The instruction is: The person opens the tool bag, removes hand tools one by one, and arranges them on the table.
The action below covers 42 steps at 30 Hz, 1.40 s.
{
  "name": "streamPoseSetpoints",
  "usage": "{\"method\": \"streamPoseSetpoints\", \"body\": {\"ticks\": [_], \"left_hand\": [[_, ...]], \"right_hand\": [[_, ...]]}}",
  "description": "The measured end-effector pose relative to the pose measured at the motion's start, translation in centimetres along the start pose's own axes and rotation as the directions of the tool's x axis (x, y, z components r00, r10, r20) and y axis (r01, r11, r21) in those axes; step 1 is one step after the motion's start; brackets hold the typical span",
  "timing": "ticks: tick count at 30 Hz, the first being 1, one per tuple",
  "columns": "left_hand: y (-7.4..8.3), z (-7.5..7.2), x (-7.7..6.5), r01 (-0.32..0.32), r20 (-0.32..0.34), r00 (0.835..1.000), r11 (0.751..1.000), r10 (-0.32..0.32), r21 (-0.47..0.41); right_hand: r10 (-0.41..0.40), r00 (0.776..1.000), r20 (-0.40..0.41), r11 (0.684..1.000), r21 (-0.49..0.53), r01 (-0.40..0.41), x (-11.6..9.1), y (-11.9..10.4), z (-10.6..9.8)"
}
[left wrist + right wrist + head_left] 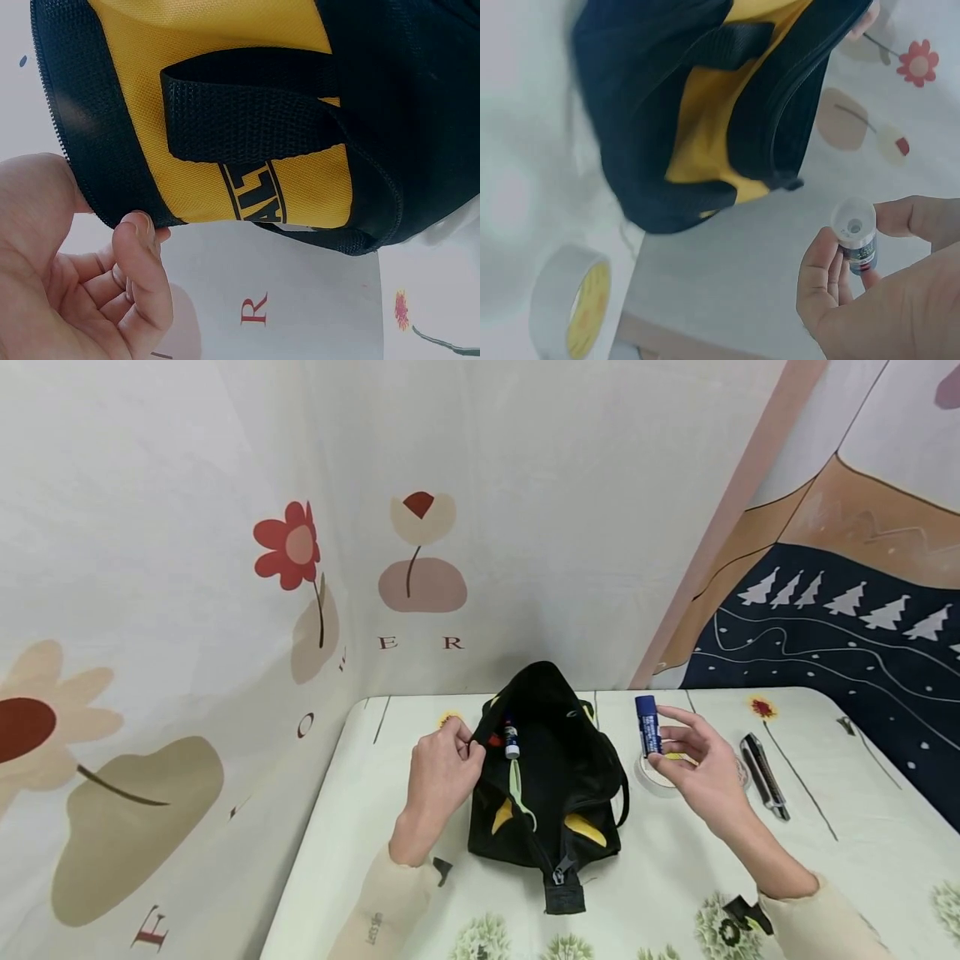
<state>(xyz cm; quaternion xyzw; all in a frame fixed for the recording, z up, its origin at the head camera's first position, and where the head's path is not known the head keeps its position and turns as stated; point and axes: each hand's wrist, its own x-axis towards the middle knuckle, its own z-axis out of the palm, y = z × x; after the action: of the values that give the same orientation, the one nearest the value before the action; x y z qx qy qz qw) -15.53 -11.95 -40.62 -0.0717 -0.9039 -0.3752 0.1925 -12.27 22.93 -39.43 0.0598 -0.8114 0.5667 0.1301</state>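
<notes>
A black and yellow tool bag (551, 810) stands on the table with its zipped mouth open. At its left rim, my left hand (445, 768) pinches the edge of the opening; the left wrist view shows thumb and fingers at the zip band (97, 150). To the right of the bag, my right hand (701, 764) holds a blue glue stick (648, 727) upright above the table between thumb and fingers. Its pale round base (853, 219) faces the right wrist camera. In the bag's mouth show another glue stick (512, 739) and a light green looped strip (517, 785).
A roll of tape (654, 781) lies under my right hand, partly hidden by it. Farther right is a black and silver utility knife (765, 777). The bag's zip end (564, 893) hangs toward me. A printed cloth wall (540, 568) rises behind the table.
</notes>
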Motion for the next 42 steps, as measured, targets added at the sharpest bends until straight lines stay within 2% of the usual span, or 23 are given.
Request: {"method": "streamPoseSetpoints", "body": {"ticks": [9, 18, 27, 32, 42], "left_hand": [[0.0, -0.1, -0.1, 0.008, 0.004, 1.000, 1.000, -0.008, -0.001], [-0.1, -0.1, -0.1, 0.014, 0.003, 1.000, 1.000, -0.014, 0.000], [-0.1, 0.0, -0.1, 0.023, 0.013, 1.000, 1.000, -0.023, -0.009], [-0.1, 0.0, -0.1, 0.024, 0.010, 1.000, 1.000, -0.024, -0.009], [0.1, 0.0, -0.1, 0.026, 0.014, 1.000, 1.000, -0.026, -0.009]], "right_hand": [[-0.033, 0.998, -0.048, 0.994, -0.108, 0.027, -0.3, 1.5, -2.7], [0.036, 0.990, -0.133, 0.968, -0.242, -0.067, 0.1, 3.4, -5.8], [0.144, 0.973, -0.180, 0.956, -0.229, -0.184, 0.4, 5.9, -8.5], [0.128, 0.973, -0.192, 0.949, -0.262, -0.177, 0.3, 7.0, -9.6], [0.136, 0.974, -0.179, 0.933, -0.308, -0.187, 0.3, 9.3, -13.1]]}}
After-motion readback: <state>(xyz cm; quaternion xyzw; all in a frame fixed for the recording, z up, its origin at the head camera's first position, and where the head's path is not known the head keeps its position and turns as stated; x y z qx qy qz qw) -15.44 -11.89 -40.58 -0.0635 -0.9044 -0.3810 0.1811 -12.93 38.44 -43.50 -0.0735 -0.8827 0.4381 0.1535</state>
